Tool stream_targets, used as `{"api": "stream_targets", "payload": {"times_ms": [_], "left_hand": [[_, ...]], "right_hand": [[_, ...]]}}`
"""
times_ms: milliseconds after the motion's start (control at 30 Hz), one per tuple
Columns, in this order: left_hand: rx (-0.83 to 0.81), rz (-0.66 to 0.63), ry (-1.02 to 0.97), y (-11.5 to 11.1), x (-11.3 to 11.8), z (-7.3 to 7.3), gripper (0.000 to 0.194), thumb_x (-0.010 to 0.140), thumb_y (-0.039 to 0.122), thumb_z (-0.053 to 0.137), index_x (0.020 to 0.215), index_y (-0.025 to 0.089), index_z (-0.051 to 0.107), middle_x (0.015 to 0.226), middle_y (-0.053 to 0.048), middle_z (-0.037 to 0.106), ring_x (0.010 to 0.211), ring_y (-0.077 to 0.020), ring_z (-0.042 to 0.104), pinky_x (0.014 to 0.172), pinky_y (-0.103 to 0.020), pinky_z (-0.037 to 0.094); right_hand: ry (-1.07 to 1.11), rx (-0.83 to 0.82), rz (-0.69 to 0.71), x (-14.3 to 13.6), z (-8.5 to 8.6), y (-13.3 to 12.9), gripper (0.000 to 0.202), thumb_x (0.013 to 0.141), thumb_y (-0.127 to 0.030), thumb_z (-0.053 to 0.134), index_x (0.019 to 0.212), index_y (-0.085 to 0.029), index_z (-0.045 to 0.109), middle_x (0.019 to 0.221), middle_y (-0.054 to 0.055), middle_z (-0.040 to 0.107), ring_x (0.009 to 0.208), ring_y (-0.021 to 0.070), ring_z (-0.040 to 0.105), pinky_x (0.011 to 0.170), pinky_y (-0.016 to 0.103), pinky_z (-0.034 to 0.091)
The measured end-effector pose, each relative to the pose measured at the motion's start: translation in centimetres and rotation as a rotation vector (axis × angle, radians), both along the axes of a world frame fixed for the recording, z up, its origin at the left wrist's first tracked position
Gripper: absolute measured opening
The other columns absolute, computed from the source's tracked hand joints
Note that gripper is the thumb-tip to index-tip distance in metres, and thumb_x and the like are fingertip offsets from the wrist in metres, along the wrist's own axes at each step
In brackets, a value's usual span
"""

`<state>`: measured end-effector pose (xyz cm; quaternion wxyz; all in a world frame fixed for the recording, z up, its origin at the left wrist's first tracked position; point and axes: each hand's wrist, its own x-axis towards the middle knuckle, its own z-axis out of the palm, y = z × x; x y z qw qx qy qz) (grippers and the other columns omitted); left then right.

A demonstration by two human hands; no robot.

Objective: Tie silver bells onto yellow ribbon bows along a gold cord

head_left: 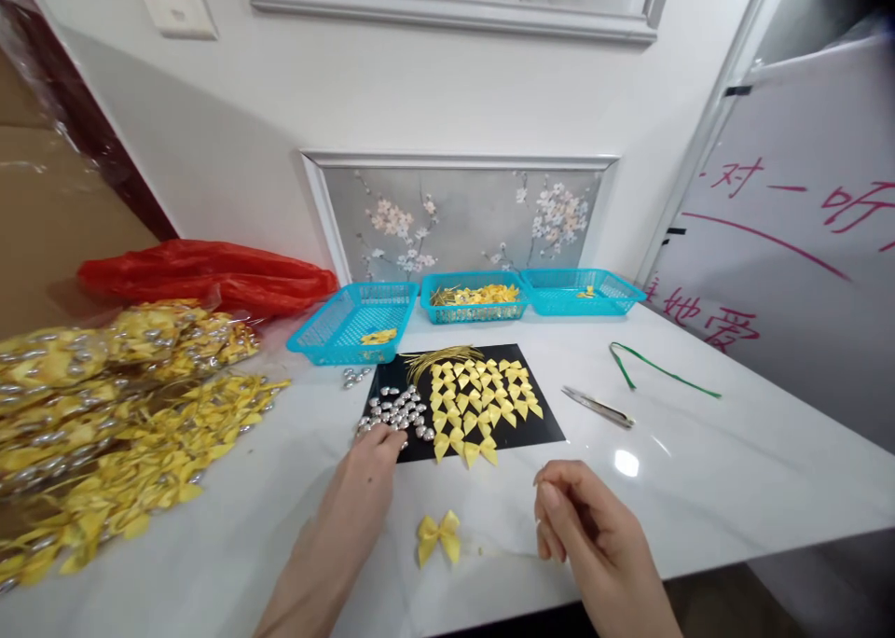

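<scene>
At the left edge of the frame lies a heap of yellow ribbon bows with silver beads (104, 433). Lower centre, the left hand (367, 475) reaches palm-down, fingers curled onto the cluster of small silver beads (395, 412) on the black rectangular mat (538, 414). Between the hands a single yellow satin bow (439, 535) rests on the white table (734, 470). Lower right, the right hand (584, 531) is loosely closed, thumb and fingertips pinched; whether it grips anything cannot be told.
</scene>
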<state>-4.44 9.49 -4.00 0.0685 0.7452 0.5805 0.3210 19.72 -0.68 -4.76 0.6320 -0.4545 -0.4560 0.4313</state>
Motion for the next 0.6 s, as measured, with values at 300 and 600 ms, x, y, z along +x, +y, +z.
{"api": "stream_targets", "payload": {"times_ms": [300, 600], "left_hand": [[-0.351, -0.063, -0.302, -3.0, 2.1, 2.6, 0.022, 0.094, 0.035, 0.065, 0.107, 0.019, 0.073, 0.102, -0.007, 0.079, 0.093, -0.0249, 0.075, 0.086, -0.044, 0.061], [-0.531, -0.158, -0.797, -8.3, 3.8, 4.6, 0.028, 0.080, 0.041, 0.077, 0.100, 0.022, 0.084, 0.074, -0.003, 0.083, 0.072, -0.0204, 0.077, 0.069, -0.026, 0.065]], "right_hand": [[-0.293, 0.212, 0.048, -1.0, 0.0, 0.3, 0.024, 0.103, -0.032, 0.049, 0.091, -0.022, 0.068, 0.076, 0.001, 0.058, 0.064, 0.0134, 0.057, 0.061, 0.023, 0.047], [-0.475, 0.362, -0.047, -3.8, 1.7, -0.4, 0.029, 0.099, -0.022, 0.050, 0.088, -0.022, 0.077, 0.072, 0.003, 0.053, 0.059, 0.0156, 0.055, 0.049, 0.026, 0.043]]}}
